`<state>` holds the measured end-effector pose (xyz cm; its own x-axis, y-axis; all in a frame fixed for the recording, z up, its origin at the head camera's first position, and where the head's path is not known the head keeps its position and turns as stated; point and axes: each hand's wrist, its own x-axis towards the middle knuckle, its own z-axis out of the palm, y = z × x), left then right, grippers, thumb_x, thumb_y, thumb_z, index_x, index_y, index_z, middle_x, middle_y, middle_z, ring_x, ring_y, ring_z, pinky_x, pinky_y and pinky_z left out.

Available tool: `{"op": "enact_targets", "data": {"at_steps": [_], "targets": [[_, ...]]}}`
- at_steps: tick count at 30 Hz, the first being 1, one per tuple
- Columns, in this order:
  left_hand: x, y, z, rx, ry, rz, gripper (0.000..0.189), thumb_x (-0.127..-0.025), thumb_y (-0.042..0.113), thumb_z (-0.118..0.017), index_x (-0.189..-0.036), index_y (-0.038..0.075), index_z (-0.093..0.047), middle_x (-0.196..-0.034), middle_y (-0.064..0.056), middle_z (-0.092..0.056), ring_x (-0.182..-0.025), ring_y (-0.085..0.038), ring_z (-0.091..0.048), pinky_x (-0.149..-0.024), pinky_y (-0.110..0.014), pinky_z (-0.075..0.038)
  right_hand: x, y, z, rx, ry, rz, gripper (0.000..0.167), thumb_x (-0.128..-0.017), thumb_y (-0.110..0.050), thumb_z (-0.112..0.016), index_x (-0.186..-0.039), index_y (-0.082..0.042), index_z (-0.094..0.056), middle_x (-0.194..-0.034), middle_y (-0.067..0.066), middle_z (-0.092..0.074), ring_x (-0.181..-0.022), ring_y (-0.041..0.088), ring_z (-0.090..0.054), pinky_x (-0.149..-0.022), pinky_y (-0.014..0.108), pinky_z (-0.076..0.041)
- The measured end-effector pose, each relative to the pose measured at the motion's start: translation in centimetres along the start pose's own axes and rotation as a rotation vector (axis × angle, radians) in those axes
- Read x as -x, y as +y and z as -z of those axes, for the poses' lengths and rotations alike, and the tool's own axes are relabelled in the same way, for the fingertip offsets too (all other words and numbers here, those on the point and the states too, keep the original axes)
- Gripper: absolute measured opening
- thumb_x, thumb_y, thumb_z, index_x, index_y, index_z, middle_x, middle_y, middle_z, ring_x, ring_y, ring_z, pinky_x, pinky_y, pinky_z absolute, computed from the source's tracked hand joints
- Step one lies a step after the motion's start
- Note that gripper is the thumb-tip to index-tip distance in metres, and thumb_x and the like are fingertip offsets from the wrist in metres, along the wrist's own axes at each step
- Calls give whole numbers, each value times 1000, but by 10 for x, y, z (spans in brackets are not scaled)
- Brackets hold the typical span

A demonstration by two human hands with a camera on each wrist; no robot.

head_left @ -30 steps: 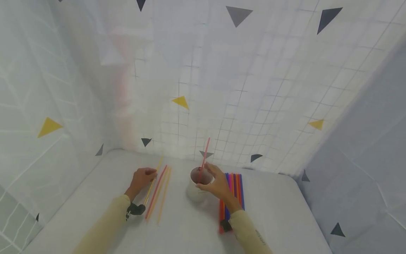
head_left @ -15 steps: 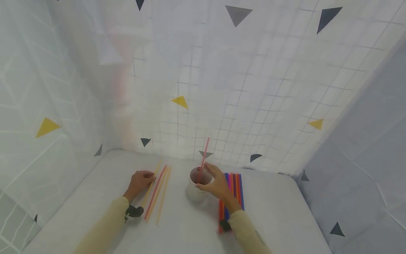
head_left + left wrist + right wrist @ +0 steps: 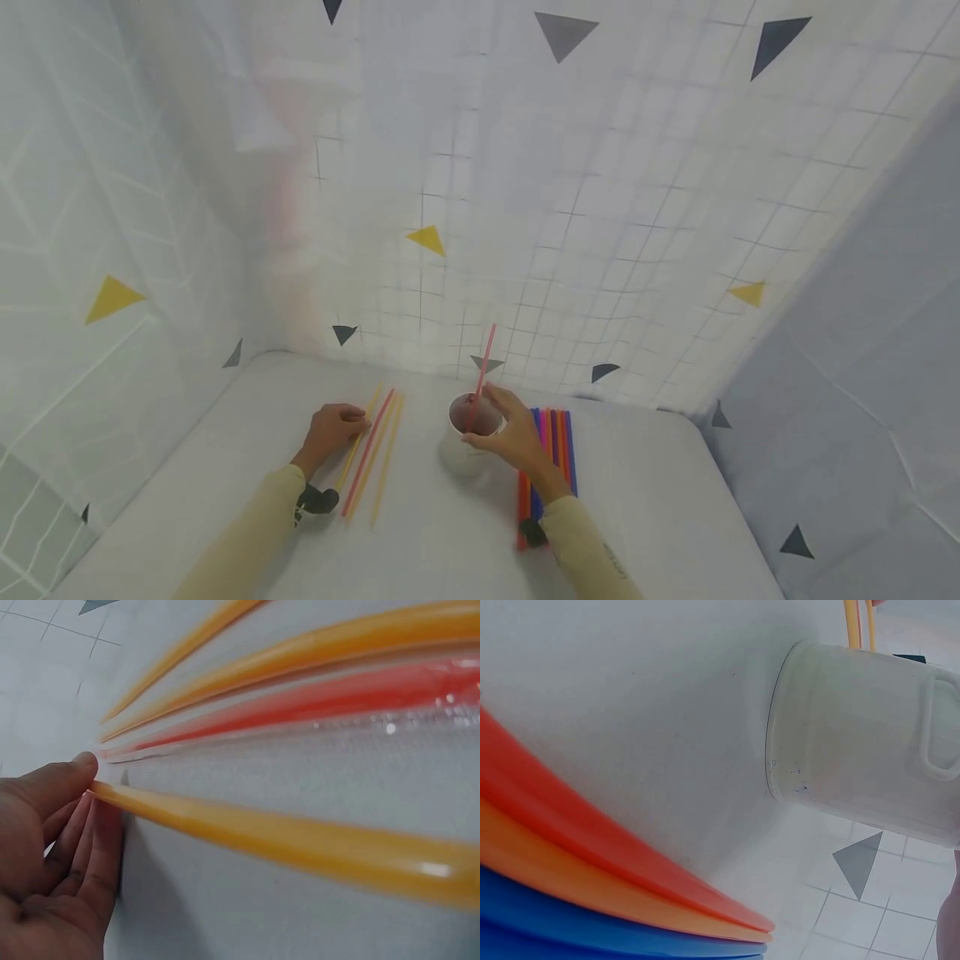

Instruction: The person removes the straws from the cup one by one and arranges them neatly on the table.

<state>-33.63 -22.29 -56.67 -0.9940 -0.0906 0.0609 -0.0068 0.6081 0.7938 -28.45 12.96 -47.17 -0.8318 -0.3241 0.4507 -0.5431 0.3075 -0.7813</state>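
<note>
My left hand (image 3: 332, 429) pinches a yellow drinking straw (image 3: 285, 832) near its far end, between thumb and fingers, on the left of the table. A red straw (image 3: 368, 454) and two more yellow straws (image 3: 386, 467) lie side by side just right of it. At the middle stands a white mug (image 3: 465, 458), which my right hand (image 3: 517, 433) grips about the rim, thumb in front and fingers on the far side. Another red straw (image 3: 486, 357) leans up out of the mug. The right wrist view shows the mug's handle (image 3: 928, 754), but barely any of the hand.
A row of thicker coloured straws (image 3: 553, 450), in blue, orange, red and pink, lies right of the mug, partly beneath my right forearm. White cloth covers the table (image 3: 652, 500). A pale patterned sheet (image 3: 637, 192) hangs behind, with others at both sides.
My left hand has shifted slightly left and toward me with the yellow straw, mostly in the first half second. My right hand and the mug stay in place.
</note>
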Motion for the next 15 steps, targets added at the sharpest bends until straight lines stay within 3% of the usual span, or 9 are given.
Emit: {"op": "enact_targets", "data": {"at_steps": [9,15], "targets": [[0,-2,0,3,11,-9,32,-81,23,-80,-104,1,-73,-102,-12,-72,-99,-29,-65,-87,-46,-52,-1,1,0,0,-5,-8,87,-69,-12,-89,-140,10,-43,-135,28,-50,-126,43,-48,-106,53,-37],[1,-3,0,3,24,-25,33,-80,24,-80,-102,1,-73,-92,-9,-73,-85,-22,-67,-82,-43,-54,0,2,-1,18,-3,-10,87,-69,-13,-89,-140,9,-43,-135,26,-51,-126,42,-48,-105,54,-37]]}}
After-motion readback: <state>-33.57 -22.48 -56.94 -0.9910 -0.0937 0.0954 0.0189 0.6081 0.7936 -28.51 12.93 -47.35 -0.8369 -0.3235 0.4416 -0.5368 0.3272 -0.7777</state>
